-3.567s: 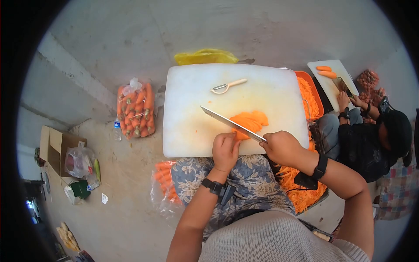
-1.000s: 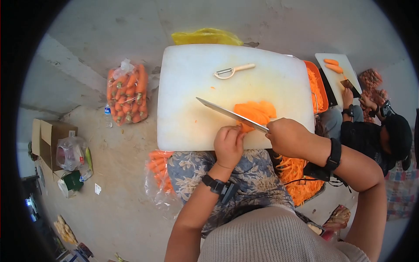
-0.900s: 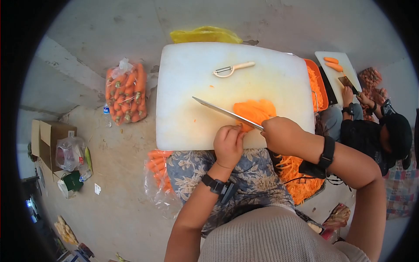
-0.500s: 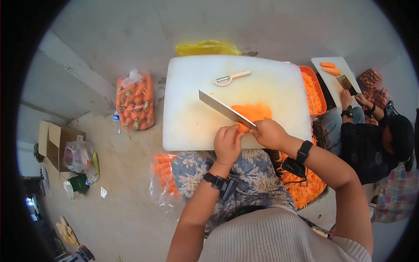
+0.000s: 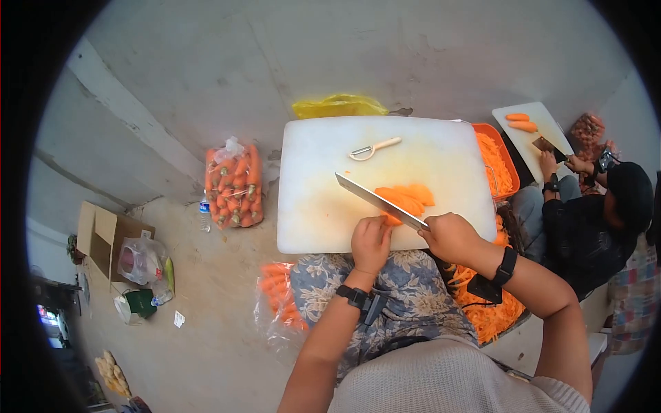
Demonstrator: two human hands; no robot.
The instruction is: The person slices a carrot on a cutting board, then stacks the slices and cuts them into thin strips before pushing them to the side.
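Note:
On the white cutting board (image 5: 313,206), orange carrot slices (image 5: 406,198) lie fanned out against the far side of a cleaver (image 5: 375,198). My right hand (image 5: 451,237) is wrapped round the cleaver's handle, and the blade points up and left across the board. Bent over the near end of the carrot (image 5: 391,220), my left hand (image 5: 372,242) presses its fingertips close to the blade. Most of that carrot end is hidden by the fingers and the blade. A peeler (image 5: 374,148) with a pale handle rests farther back on the board.
Shredded carrot fills an orange crate (image 5: 515,180) and a container (image 5: 520,320) at right. Bags of whole carrots (image 5: 234,186) stand at left. Beside the wall, another person (image 5: 582,227) holds a knife over a second board (image 5: 527,141). A cardboard box (image 5: 103,237) sits far left.
The whole view has shifted, so the board appears lower and farther right. The slices look more spread out along the cleaver. Both hands keep their holds.

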